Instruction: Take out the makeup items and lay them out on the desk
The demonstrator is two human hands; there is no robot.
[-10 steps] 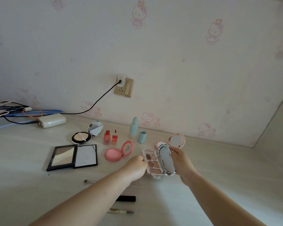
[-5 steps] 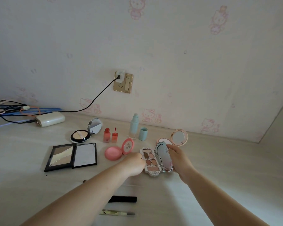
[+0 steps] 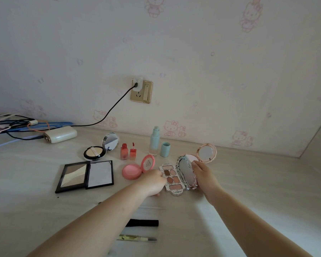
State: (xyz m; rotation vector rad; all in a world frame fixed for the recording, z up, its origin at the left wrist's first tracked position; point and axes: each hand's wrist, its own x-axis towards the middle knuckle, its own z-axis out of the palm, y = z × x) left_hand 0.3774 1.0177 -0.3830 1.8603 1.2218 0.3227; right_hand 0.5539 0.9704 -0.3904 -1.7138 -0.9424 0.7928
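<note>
Desk: pale wood-grain desk (image 3: pixel 248 182) set against a wall (image 3: pixel 193 52) papered with a cartoon-cat print; a gold socket plate (image 3: pixel 141 91) on the wall carries a plugged-in black cable (image 3: pixel 109 112).
Eyeshadow palette: open eyeshadow palette (image 3: pixel 172 178) lies at centre of the desk; pan side to the left, oval mirrored lid (image 3: pixel 187 172) raised on the right; the tray rests on the desk surface.
Left hand: left hand (image 3: pixel 154 182) reaches in from near left, forearm extended across the desk; back of the hand faces the camera; fingers curled round the left edge of the palette tray, gripping it; fingertips hidden behind the hand.
Right hand: right hand (image 3: pixel 203 175) reaches in from near right, forearm angled toward centre; fingers bent over the right rim of the mirrored lid, holding it; thumb position cannot be determined.
Laid-out items, left of palette: pink blush compact (image 3: pixel 132 170), open; black contour palette (image 3: pixel 85 176), open with mirror; round powder compact (image 3: pixel 95 153), open; two red lip tints (image 3: pixel 128 152), upright.
Laid-out items, far side: mint bottle (image 3: pixel 154 140), upright; its mint cap (image 3: pixel 165 149) just beside; pink round compact (image 3: pixel 206 153), open, just behind the palette lid.
Near edge: black tube (image 3: pixel 143 223) and pale yellow pencil (image 3: pixel 137 238), both lying flat between the forearms.
Far left: white power bank (image 3: pixel 60 134) beside a bundle of cables (image 3: pixel 11 125).
</note>
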